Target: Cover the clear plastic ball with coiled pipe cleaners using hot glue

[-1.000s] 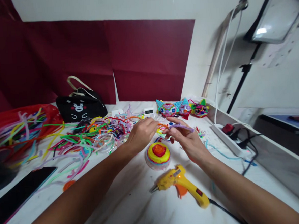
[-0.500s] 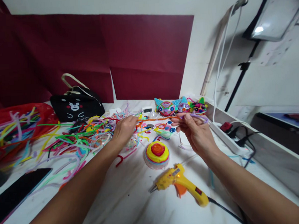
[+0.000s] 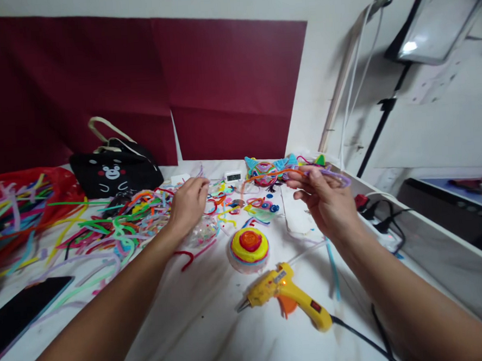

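Observation:
My right hand (image 3: 327, 199) pinches an orange pipe cleaner (image 3: 267, 174) together with a purple one (image 3: 336, 175). The orange strand stretches leftward and its free end droops over the table. Beside the pile of coloured pipe cleaners (image 3: 121, 223), my left hand (image 3: 187, 206) is loosely bent, apart from the orange strand; its fingertips show only partly and I see nothing held. Between the hands, nearer to me, sits a dome (image 3: 250, 248) covered in red, orange and yellow rings. A yellow glue gun (image 3: 286, 295) lies in front of it, its small light glowing.
Finished colourful animal-like figures (image 3: 263, 171) stand at the back, beside a small digital clock (image 3: 233, 176). On the left are a black bag (image 3: 116, 174), a red bag of pipe cleaners (image 3: 61, 186) and a phone (image 3: 24, 313). A power strip (image 3: 385, 237) lies right.
My left hand has let go of the orange pipe cleaner and drawn back left. The strand, taut before, now hangs from my right hand.

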The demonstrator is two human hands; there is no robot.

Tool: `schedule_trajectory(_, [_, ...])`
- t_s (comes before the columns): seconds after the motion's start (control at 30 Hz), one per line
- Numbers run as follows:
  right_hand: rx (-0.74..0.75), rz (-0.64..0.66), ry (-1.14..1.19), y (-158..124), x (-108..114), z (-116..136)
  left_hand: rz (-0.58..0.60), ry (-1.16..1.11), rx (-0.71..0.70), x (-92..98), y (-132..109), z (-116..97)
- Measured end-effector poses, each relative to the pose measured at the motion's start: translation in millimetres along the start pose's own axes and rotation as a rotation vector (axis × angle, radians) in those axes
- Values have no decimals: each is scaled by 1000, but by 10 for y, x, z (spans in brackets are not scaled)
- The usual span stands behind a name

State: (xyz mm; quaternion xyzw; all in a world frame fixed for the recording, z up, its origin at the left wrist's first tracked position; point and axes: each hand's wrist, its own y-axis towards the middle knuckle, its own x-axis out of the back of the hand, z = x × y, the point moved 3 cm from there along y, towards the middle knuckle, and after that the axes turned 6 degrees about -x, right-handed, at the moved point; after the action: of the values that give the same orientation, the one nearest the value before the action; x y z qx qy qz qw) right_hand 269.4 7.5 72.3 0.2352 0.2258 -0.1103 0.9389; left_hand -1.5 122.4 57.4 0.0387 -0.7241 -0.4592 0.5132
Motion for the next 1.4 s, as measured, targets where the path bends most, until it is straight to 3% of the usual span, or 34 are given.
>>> schedule_trajectory(0.07, [-23, 64, -18, -55, -75, -17, -85, -50, -41, 127, 36, -197])
schedule_trajectory(0.13, [-37, 130, -36, -115, -144, -35, -241, -218, -173, 297, 46, -427])
schedule_trajectory(0.17, [-44, 163, -44, -144, -172, -46, -263, -277, -232, 364, 43, -532])
schedule_trajectory(0.33, [-100, 264, -48, -259, -259, -101, -138, -470, -337, 493, 6, -833])
schedule_trajectory(0.47, [-122, 280, -47, -300, -301, -92, 15, -680, -172, 470, -3, -861])
schedule_trajectory(0.7, [-92, 98, -85, -202, -209, -46, -3, -559, -154, 588, -10, -902])
schedule_trajectory(0.87, [154, 67, -482, -145, -111, 7, 19, -513, -183, 619, -26, -911])
schedule_trajectory(1.0, [459, 176, -856, -185, -135, 100, 28, -477, -193, 649, -22, -913])
schedule_trajectory(1.1, [587, 285, -1009, -231, -187, 155, 35, -470, -205, 682, -21, -941])
schedule_trajectory(1.4, [434, 554, -1118, -261, -231, 164, 14, -476, -209, 781, -72, -1036])
